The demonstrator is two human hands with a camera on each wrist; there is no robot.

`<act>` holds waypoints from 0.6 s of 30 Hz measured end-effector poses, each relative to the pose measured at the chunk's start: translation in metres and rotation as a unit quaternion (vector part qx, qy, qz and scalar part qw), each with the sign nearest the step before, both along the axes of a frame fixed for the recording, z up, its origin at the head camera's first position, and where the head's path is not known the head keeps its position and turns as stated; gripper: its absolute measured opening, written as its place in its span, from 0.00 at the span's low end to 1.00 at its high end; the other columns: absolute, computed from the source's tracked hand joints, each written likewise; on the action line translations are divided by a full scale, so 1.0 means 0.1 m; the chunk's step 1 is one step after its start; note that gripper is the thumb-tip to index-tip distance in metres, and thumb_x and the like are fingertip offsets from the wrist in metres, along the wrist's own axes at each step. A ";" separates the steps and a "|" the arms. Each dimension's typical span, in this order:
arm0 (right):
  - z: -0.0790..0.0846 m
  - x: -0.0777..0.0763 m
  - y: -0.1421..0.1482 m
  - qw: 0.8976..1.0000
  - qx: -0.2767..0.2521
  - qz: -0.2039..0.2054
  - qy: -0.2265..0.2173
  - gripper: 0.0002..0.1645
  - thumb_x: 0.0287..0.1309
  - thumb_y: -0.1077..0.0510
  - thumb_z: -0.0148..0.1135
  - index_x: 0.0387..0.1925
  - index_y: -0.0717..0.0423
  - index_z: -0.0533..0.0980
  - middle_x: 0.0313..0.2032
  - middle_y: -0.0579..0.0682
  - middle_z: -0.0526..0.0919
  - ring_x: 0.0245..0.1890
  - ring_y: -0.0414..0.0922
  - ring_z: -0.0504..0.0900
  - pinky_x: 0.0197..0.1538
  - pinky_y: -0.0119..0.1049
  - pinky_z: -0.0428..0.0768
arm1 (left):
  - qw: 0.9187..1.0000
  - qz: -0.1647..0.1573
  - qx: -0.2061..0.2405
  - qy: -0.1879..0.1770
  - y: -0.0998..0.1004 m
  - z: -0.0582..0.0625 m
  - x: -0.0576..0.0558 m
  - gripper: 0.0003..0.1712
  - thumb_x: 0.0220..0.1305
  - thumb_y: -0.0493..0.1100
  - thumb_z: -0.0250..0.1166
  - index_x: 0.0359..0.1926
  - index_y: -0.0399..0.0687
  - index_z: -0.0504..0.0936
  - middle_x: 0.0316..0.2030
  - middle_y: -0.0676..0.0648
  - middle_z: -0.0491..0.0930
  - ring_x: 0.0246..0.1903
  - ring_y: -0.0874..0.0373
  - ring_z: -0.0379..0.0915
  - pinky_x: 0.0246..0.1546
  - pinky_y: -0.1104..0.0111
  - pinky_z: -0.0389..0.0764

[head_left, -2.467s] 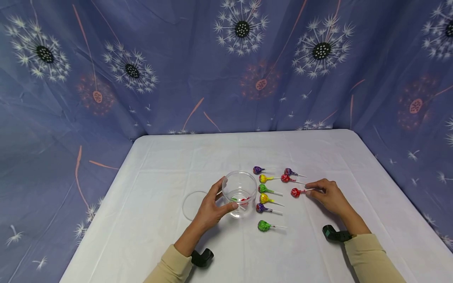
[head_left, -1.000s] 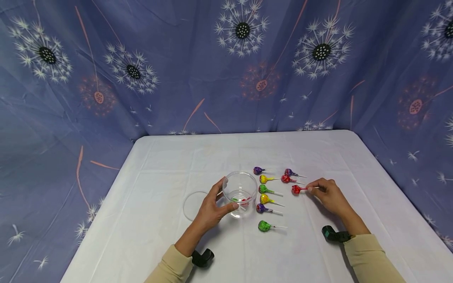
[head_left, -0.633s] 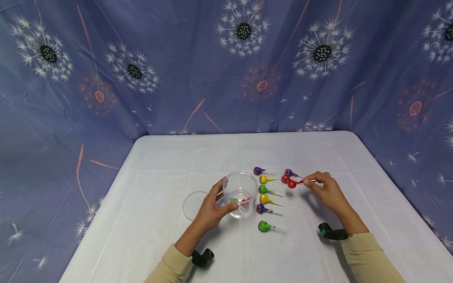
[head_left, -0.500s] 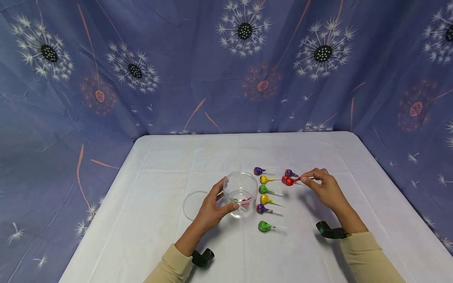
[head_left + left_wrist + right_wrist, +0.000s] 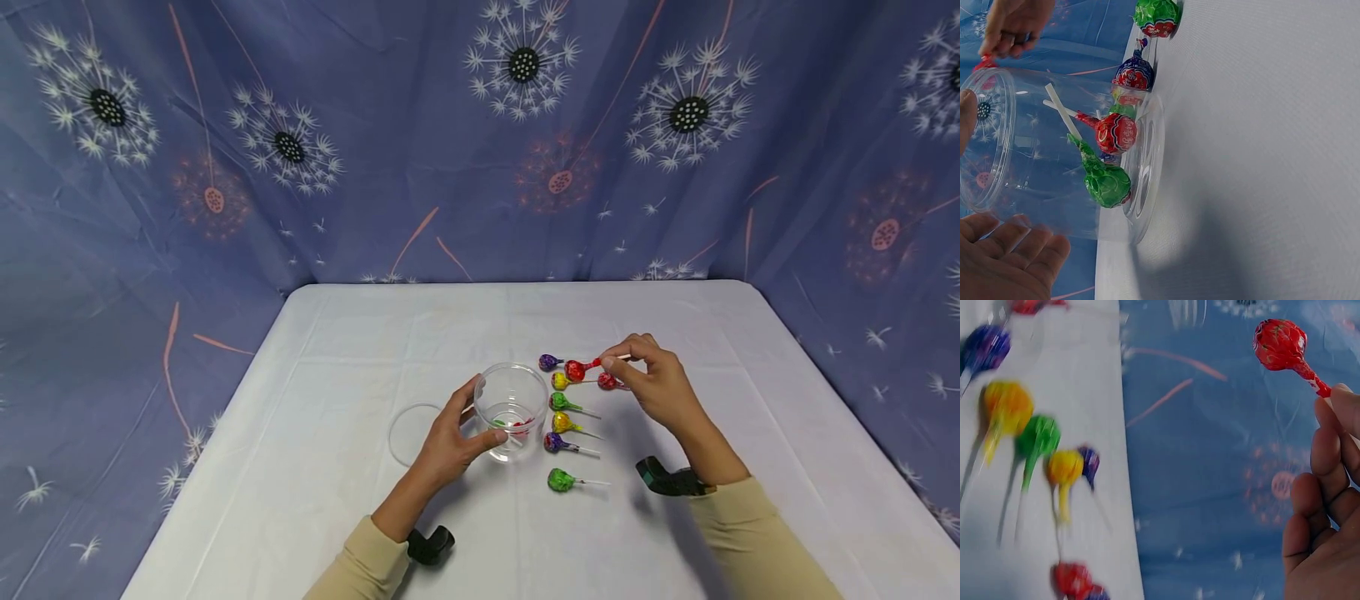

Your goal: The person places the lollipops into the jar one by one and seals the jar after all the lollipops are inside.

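Observation:
My left hand [image 5: 452, 442] grips the side of a clear plastic jar [image 5: 510, 392] that stands upright on the table, thumb and fingers at opposite sides. Inside it, in the left wrist view, lie a red lollipop [image 5: 1116, 133] and a green lollipop [image 5: 1108, 185], sticks leaning toward the mouth. My right hand [image 5: 651, 379] pinches another red lollipop [image 5: 1280, 345] by its stick, held up above the table with the candy pointing left. In the head view that candy overlaps the yellow lollipop [image 5: 559, 381] behind it.
Right of the jar lie several wrapped lollipops in a column, among them a purple one [image 5: 553, 442] and a green one [image 5: 560, 479] nearest the front. A red lollipop [image 5: 608, 381] lies under the right hand. A clear ring-shaped lid [image 5: 392, 442] lies left of the jar.
My right hand has picked the red lollipop up off the table and carried it left and away from me, toward the jar. The left hand and jar have stayed put.

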State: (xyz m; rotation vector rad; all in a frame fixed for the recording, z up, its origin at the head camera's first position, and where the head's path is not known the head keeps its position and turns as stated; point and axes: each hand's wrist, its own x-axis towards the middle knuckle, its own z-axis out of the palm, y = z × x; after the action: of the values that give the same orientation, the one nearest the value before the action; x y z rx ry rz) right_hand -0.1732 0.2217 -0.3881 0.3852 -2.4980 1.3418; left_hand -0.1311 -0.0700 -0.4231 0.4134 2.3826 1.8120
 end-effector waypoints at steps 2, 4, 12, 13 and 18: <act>0.10 0.04 -0.12 1.000 -0.015 0.012 0.000 0.05 0.59 0.63 0.61 0.35 0.58 0.83 0.28 0.38 0.78 0.37 0.33 0.67 0.40 0.31 0.68 | 1.000 -0.001 0.002 0.001 0.00 0.00 0.00 0.49 0.54 0.39 0.70 0.72 0.40 0.53 0.68 0.34 0.59 0.68 0.37 0.56 0.68 0.47 0.61; 0.21 0.07 -0.24 0.999 -0.026 0.025 -0.004 0.05 0.59 0.65 0.60 0.34 0.61 0.82 0.27 0.41 0.77 0.36 0.34 0.68 0.36 0.29 0.71 | 1.000 -0.002 0.003 0.000 0.00 0.00 0.00 0.49 0.54 0.39 0.70 0.72 0.40 0.53 0.68 0.34 0.59 0.68 0.37 0.56 0.68 0.47 0.61; 0.15 -0.03 -0.56 0.996 -0.029 0.083 0.019 0.04 0.56 0.65 0.63 0.31 0.57 0.82 0.26 0.45 0.76 0.37 0.38 0.66 0.41 0.32 0.66 | 1.000 -0.001 0.000 -0.001 -0.01 0.00 0.00 0.49 0.54 0.39 0.70 0.71 0.40 0.53 0.68 0.35 0.59 0.68 0.37 0.57 0.68 0.46 0.61; 0.11 -0.06 -0.58 0.995 -0.028 0.091 0.027 0.04 0.55 0.65 0.63 0.31 0.55 0.83 0.26 0.45 0.76 0.37 0.38 0.67 0.42 0.32 0.66 | 1.000 -0.002 0.002 0.000 -0.01 0.00 0.00 0.49 0.54 0.39 0.70 0.71 0.40 0.53 0.68 0.34 0.59 0.68 0.37 0.56 0.68 0.46 0.61; -0.05 -0.16 -0.70 0.987 -0.016 0.141 0.074 0.07 0.52 0.65 0.65 0.32 0.50 0.84 0.26 0.45 0.77 0.36 0.39 0.67 0.39 0.32 0.67 | 1.000 -0.006 0.009 0.008 -0.01 0.00 -0.01 0.49 0.54 0.37 0.70 0.71 0.38 0.53 0.68 0.34 0.59 0.68 0.37 0.57 0.68 0.46 0.60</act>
State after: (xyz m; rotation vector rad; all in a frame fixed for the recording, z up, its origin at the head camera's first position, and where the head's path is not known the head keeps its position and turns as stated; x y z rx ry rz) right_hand -0.1887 0.1519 -0.3926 0.8248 -2.3608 1.3935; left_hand -0.1319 -0.0713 -0.4230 0.4448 2.3702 1.8336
